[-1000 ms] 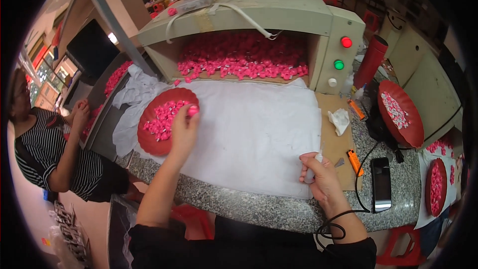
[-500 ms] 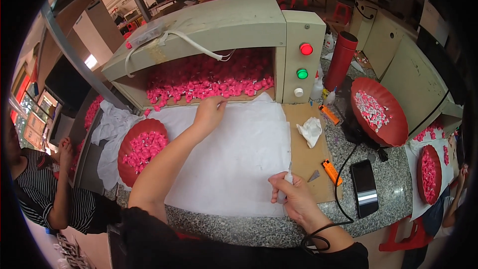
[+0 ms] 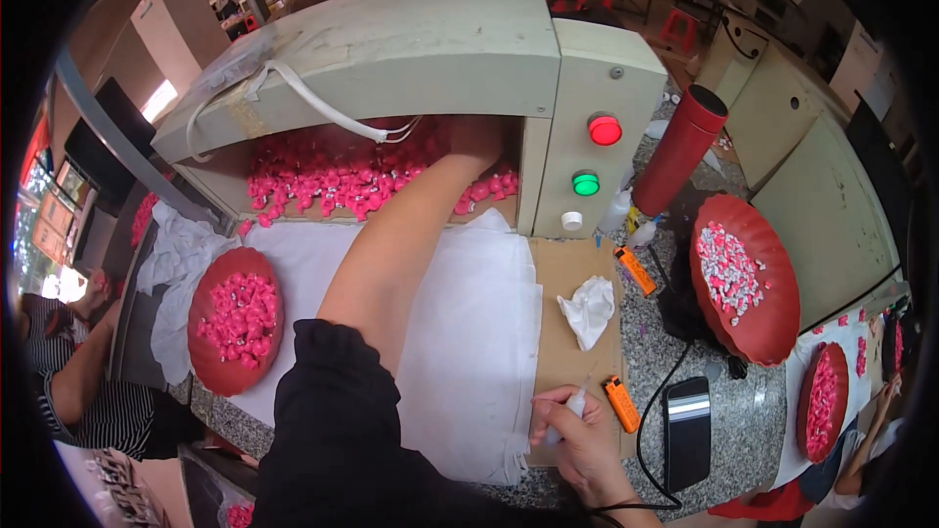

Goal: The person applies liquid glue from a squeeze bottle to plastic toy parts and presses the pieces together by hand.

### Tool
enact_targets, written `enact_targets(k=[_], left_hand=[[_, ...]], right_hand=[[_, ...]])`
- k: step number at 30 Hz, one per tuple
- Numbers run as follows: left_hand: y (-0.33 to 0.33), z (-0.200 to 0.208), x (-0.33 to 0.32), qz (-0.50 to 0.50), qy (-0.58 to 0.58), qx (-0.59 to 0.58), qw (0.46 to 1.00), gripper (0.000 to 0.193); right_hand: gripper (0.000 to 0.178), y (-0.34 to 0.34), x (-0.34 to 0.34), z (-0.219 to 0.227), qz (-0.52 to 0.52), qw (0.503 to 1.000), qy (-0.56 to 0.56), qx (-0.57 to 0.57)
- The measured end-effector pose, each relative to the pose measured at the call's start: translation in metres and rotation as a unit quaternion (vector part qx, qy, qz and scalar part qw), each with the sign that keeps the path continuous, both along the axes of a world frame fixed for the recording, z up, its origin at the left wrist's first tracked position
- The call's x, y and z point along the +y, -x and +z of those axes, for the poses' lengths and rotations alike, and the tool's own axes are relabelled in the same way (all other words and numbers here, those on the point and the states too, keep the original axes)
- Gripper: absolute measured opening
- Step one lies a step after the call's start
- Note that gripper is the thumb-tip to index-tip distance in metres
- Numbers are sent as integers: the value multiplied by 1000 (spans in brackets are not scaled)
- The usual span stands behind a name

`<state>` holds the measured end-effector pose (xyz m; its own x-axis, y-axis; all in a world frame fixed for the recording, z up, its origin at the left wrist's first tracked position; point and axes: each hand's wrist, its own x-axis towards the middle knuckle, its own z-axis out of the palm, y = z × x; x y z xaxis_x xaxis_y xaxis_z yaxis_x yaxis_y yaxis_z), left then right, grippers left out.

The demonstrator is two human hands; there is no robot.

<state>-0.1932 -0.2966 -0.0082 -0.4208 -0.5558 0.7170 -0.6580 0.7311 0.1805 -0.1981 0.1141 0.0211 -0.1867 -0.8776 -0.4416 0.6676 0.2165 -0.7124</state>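
Left hand [image 3: 476, 142]: reached into the machine [image 3: 391, 49]; whether its fingers are spread or pinching cannot be told in the shadow.
Right hand [image 3: 587, 450]: a small bottle [image 3: 576, 404] is pinched between thumb and fingers, tip up; its contents could be forced out by too tight a squeeze.
Pink pieces [image 3: 333, 176]: heaped inside the machine; some could be swept over its front edge by the left forearm [image 3: 396, 254].
White lead [image 3: 328, 108]: hung across the opening, near that forearm; it could be snagged if the arm were raised.
White sheet [image 3: 479, 332]: could be rucked by the sleeve [image 3: 337, 372].
Right-side red dish [image 3: 773, 328]: tilted above the counter [image 3: 748, 430]; its pieces could be spilled by a knock.
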Motion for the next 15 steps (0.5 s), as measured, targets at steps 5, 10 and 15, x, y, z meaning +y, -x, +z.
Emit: enact_targets(k=[5,10,15], left_hand=[[-10,6,-43,-22,52,-111,992,28],[-68,19,-74,-81,83,-98,988,27],[-181,19,-110,12,87,-129,988,27]], right_hand=[[6,6,-2,-6,1,999,-25,-23],[5,10,-4,-8,1,998,-58,-32],[6,12,-8,-10,0,998,-59,-25]])
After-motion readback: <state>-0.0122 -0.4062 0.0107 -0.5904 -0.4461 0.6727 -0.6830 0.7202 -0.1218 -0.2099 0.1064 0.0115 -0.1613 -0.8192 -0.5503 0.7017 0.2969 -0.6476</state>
